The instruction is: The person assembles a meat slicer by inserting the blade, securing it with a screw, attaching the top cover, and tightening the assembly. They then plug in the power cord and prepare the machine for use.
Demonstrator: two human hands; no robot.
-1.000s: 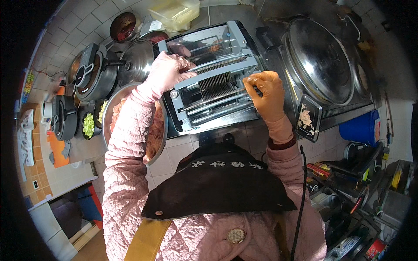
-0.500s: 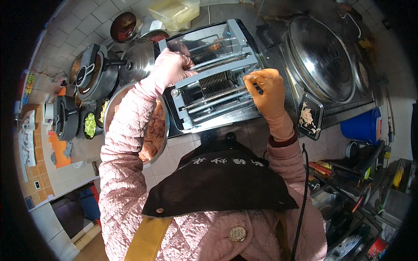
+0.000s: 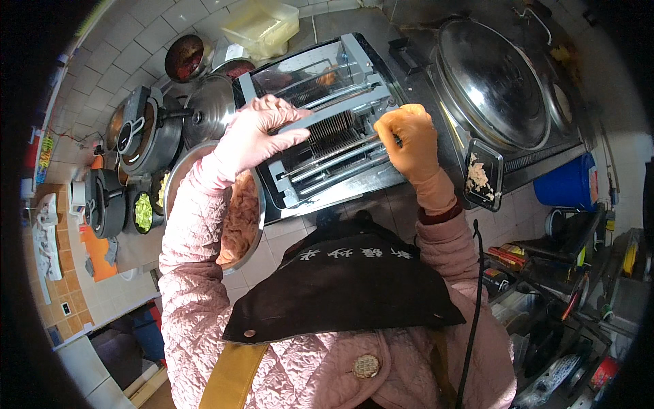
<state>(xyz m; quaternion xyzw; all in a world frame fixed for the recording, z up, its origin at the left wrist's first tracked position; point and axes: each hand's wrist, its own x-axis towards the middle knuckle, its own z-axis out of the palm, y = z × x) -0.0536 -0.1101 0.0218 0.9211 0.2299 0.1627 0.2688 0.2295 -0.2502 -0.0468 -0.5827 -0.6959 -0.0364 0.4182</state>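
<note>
A meat slicer (image 3: 340, 198) with a grey frame and a row of thin blades stands on the counter before me. My left hand (image 3: 257, 133), in a pale pink glove, has its fingers and thumb on either side of the left end of the slicer's grey crossbar (image 3: 347, 105). At the slicer's right end, my right hand (image 3: 412, 143), in an orange glove, is curled closed beside the frame. What its fingers hold, if anything, is hidden. Left of the slicer, partly under my left forearm, is a large metal bowl of raw meat (image 3: 240, 221).
A small dark tray (image 3: 487, 194) with pale scraps lies to the right, beside a large round metal lid (image 3: 494, 82). Pots (image 3: 153, 136), a bowl of chopped greens (image 3: 143, 213) and a yellowish plastic tub (image 3: 262, 31) stand left and behind. A blue bucket (image 3: 562, 183) is at far right.
My left hand has drawn back from inside the slicer, and its thumb now shows in front of the crossbar. My right hand stays at the right end, its fingers curled closer. The view has shifted slightly.
</note>
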